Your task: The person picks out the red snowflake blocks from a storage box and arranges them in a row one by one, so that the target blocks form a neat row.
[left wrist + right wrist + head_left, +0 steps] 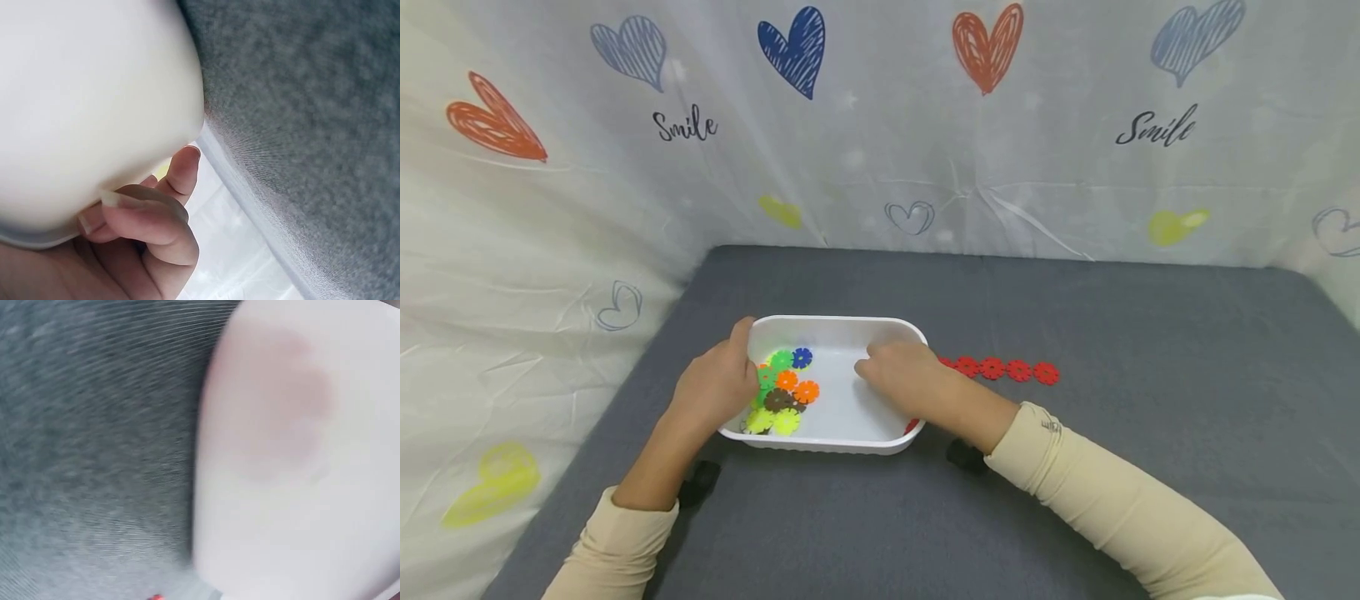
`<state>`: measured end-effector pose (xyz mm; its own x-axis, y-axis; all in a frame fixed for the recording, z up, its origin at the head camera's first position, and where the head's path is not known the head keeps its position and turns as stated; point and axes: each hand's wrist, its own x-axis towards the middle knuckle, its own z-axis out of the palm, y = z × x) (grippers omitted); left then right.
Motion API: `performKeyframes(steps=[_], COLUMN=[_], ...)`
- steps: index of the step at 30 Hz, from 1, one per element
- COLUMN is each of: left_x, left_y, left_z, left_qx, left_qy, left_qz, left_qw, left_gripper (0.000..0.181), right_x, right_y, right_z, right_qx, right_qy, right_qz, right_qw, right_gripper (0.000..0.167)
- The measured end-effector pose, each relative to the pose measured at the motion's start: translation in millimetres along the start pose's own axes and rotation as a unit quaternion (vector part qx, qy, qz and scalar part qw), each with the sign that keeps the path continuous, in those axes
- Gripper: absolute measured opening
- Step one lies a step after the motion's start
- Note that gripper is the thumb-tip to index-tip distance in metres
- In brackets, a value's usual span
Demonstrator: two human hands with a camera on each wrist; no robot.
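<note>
A white plastic tray [842,443] stands at a slight tilt over the grey table, its rim toward me. My left hand [718,385] grips its left end, thumb over the rim; the left wrist view shows curled fingers [150,219] under the tray's wall [94,112]. Flower-shaped plastic discs in green, orange, brown, yellow and blue [802,358] lie heaped in the tray's left half. My right hand [898,377] reaches into the right half, fingers bent; whether they hold anything is hidden. Beside it a bit of red disc [912,427] shows. The tray wall [281,506] blocks the right wrist view.
A row of several red flower discs [1018,371] lies on the grey tabletop [1150,375], right of the tray and partly behind the right forearm. A white curtain [865,150] printed with hearts hangs along the table's back and left edges.
</note>
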<state>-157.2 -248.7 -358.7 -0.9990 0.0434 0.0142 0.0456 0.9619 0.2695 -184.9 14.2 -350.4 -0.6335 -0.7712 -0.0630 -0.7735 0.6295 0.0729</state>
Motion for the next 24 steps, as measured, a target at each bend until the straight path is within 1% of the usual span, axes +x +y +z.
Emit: performKeyframes(steps=[8,15,20,24], left_x=[-0.6,-0.5,-0.8,-1.4], left_y=[0.3,0.7,1.4,2.0], left_z=[-1.0,-0.9,-1.6,-2.2], left_qx=[-0.001,-0.001,0.001,0.002], left_qy=[0.006,0.006,0.005,0.002], left_qz=[0.009,0.009,0.006,0.004], left_qw=[0.9999,0.9999,1.0,1.0], left_gripper=[0.057,0.057,0.057,0.056], right_x=[-2.3,-3.6,-3.8,-3.6], right_y=[1.3,2.3,5.4,6.7], right_z=[4.5,6.9,8.4,9.7], right_qx=[0.009,0.026,0.066,0.105], right_qy=[0.043,0.084,0.112,0.124], right_qz=[-0.001,-0.01,-0.027,-0.032], right_qw=[0.999,0.9961,0.9912,0.9863], right_gripper=[0.02,0.018,0.024,0.022])
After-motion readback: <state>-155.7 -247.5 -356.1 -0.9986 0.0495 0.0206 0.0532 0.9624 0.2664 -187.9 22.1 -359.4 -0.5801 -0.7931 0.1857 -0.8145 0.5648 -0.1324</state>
